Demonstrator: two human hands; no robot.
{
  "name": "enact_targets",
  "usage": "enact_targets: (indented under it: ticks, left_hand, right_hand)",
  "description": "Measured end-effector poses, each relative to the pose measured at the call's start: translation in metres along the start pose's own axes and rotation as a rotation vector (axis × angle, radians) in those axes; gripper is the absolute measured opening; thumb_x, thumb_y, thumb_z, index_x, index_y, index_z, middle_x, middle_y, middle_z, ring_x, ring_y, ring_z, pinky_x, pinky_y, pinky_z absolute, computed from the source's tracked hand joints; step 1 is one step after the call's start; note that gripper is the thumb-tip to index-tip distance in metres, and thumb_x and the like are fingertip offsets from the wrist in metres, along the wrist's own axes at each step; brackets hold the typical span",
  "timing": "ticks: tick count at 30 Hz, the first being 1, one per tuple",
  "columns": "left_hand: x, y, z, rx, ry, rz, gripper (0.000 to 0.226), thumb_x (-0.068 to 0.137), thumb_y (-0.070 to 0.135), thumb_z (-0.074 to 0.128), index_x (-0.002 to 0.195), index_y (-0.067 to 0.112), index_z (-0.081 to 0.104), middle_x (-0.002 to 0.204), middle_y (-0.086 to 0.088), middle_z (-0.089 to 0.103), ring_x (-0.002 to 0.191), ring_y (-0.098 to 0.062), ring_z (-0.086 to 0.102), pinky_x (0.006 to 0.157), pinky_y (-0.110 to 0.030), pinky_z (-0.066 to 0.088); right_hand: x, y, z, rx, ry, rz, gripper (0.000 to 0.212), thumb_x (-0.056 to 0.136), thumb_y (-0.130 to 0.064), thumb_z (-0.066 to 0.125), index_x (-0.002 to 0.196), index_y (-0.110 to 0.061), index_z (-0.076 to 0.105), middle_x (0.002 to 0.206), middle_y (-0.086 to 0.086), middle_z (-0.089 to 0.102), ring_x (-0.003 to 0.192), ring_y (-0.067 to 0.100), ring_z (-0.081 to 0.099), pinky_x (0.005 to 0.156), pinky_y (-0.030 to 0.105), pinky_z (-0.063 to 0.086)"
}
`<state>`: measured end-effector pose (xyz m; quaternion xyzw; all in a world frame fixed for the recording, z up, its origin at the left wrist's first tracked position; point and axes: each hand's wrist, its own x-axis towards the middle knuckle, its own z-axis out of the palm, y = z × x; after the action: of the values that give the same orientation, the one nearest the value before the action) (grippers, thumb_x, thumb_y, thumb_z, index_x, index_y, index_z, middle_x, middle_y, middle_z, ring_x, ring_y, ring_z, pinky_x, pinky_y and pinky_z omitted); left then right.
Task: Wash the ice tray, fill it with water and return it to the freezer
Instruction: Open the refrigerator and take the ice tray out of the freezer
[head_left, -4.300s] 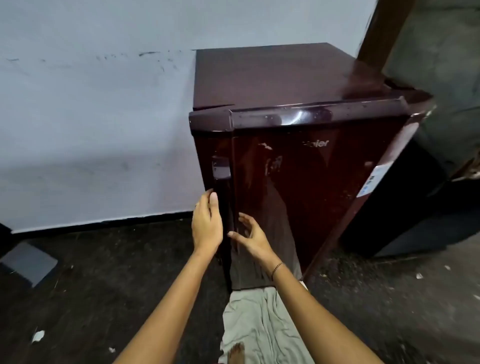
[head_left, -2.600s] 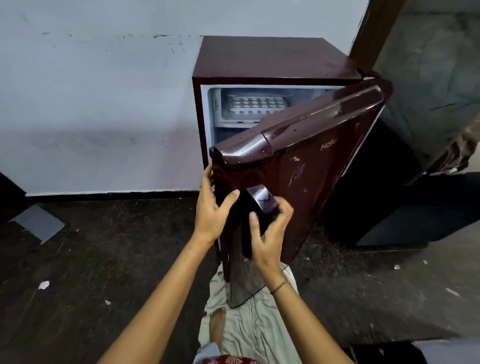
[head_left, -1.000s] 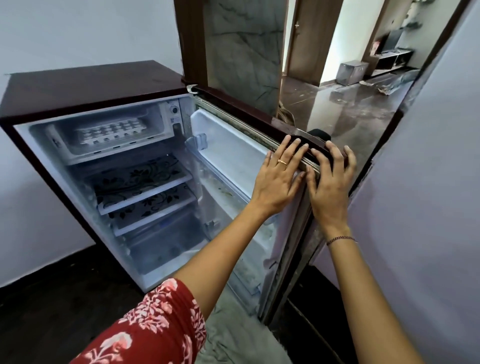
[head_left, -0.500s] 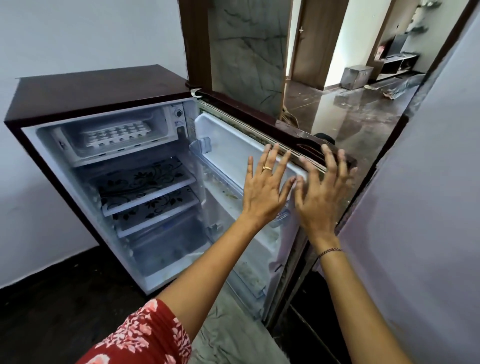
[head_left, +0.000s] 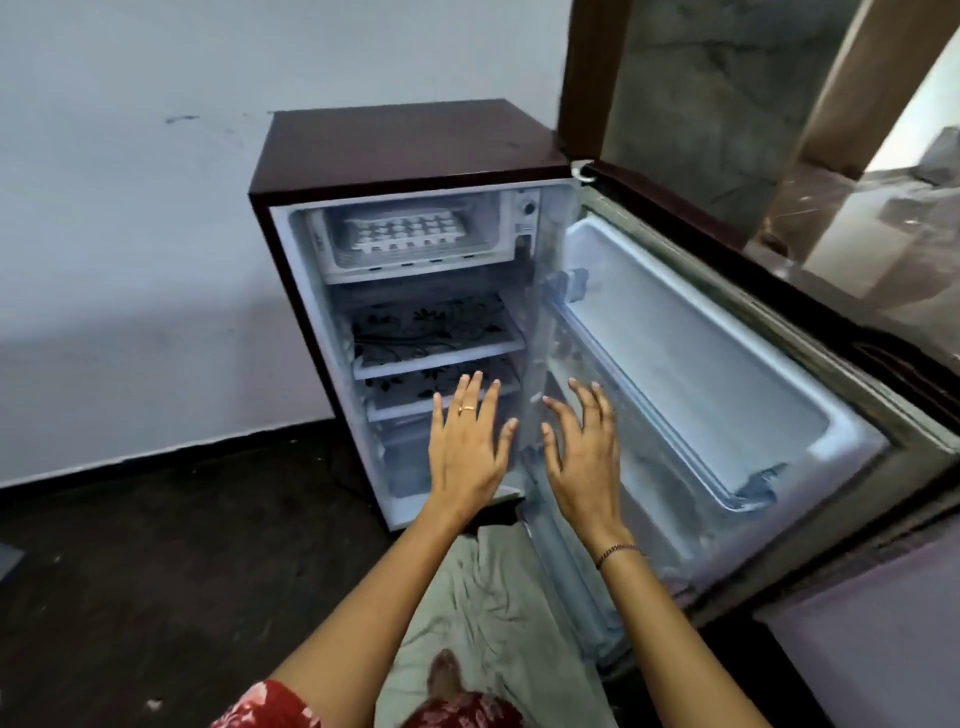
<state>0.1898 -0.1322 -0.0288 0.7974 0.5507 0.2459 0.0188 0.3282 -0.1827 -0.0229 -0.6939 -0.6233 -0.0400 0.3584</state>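
**Fridge open, ice tray up top, both hands free**

There's the ice tray (head_left: 402, 232): white, rectangular, with rows of small cells, lying flat in the freezer compartment (head_left: 332, 254) at the top of the maroon mini fridge (head_left: 410, 137). Whether the cells hold ice or water, I cannot tell from here. The door (head_left: 701, 338) stands swung wide to the right, its white inner liner facing us. Below the freezer sit two shelves (head_left: 436, 332) with a black floral pattern.

Now the hands. The left hand (head_left: 465, 452) and right hand (head_left: 584, 460) hover side by side, palms down, in front of the lower part of the cabinet. On the left the fingers (head_left: 474, 395) are spread and straight, with a ring (head_left: 467, 409) on one. On the right they're loosely spread, with a bracelet (head_left: 618, 550) at that wrist. Neither hand grips anything.

The tray sits well apart from both hands, farther in, higher up and slightly left of the left fingertips. A pale crumpled cloth (head_left: 488, 613) lies on the dark floor (head_left: 156, 561) at the fridge's foot.
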Motion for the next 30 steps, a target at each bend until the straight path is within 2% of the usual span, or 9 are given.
enact_targets:
  ticks: [6, 10, 13, 16, 27, 30]
  left_hand:
    - [0.021, -0.068, 0.012, 0.023, -0.081, -0.145, 0.066, 0.094, 0.055, 0.014, 0.143, 0.017, 0.036, 0.151, -0.007, 0.034, 0.143, -0.022, 0.024, 0.117, -0.047, 0.013]
    - [0.049, -0.108, 0.020, 0.041, -0.082, -0.191, 0.060, 0.095, 0.050, 0.020, 0.144, 0.017, 0.034, 0.152, -0.006, 0.033, 0.143, -0.020, 0.023, 0.117, -0.045, 0.011]
    - [0.072, -0.129, 0.028, 0.036, -0.065, -0.226, 0.056, 0.097, 0.046, 0.027, 0.144, 0.016, 0.034, 0.151, -0.006, 0.033, 0.142, -0.020, 0.026, 0.117, -0.045, 0.010]
    - [0.093, -0.142, 0.035, 0.019, -0.052, -0.250, 0.054, 0.098, 0.044, 0.030, 0.144, 0.016, 0.034, 0.151, -0.007, 0.033, 0.142, -0.021, 0.024, 0.117, -0.044, 0.009]
    - [0.214, -0.181, 0.041, -0.023, 0.096, -0.298, 0.053, 0.097, 0.042, 0.033, 0.141, 0.012, 0.037, 0.148, -0.011, 0.037, 0.137, -0.026, 0.033, 0.117, -0.047, 0.013]
    - [0.262, -0.201, 0.050, -0.051, 0.132, -0.358, 0.054, 0.097, 0.040, 0.036, 0.140, 0.008, 0.037, 0.144, -0.016, 0.039, 0.131, -0.032, 0.039, 0.113, -0.048, 0.025]
  right_hand:
    - [0.028, -0.008, 0.078, 0.064, -0.195, -0.005, 0.047, 0.094, -0.042, 0.028, 0.123, -0.017, 0.057, 0.144, 0.008, 0.041, 0.140, 0.022, 0.019, 0.113, 0.048, 0.027]
    - [0.059, -0.016, 0.121, 0.059, -0.252, -0.015, 0.050, 0.094, -0.043, 0.026, 0.121, -0.015, 0.058, 0.143, 0.008, 0.043, 0.139, 0.025, 0.023, 0.111, 0.047, 0.026]
    - [0.082, -0.018, 0.145, 0.066, -0.285, 0.005, 0.037, 0.097, -0.036, 0.039, 0.122, -0.016, 0.058, 0.143, 0.009, 0.042, 0.139, 0.028, 0.025, 0.113, 0.050, 0.024]
    - [0.105, -0.018, 0.159, 0.065, -0.275, 0.017, 0.031, 0.097, -0.029, 0.046, 0.123, -0.016, 0.057, 0.143, 0.010, 0.041, 0.139, 0.028, 0.026, 0.112, 0.052, 0.022]
    - [0.245, -0.017, 0.211, 0.150, -0.175, 0.035, 0.030, 0.096, -0.030, 0.047, 0.117, -0.012, 0.059, 0.132, 0.012, 0.046, 0.129, 0.029, 0.036, 0.108, 0.049, 0.028]
    - [0.294, -0.014, 0.235, 0.163, -0.200, 0.015, 0.033, 0.096, -0.030, 0.046, 0.122, -0.010, 0.055, 0.133, 0.015, 0.044, 0.127, 0.032, 0.036, 0.106, 0.047, 0.031]
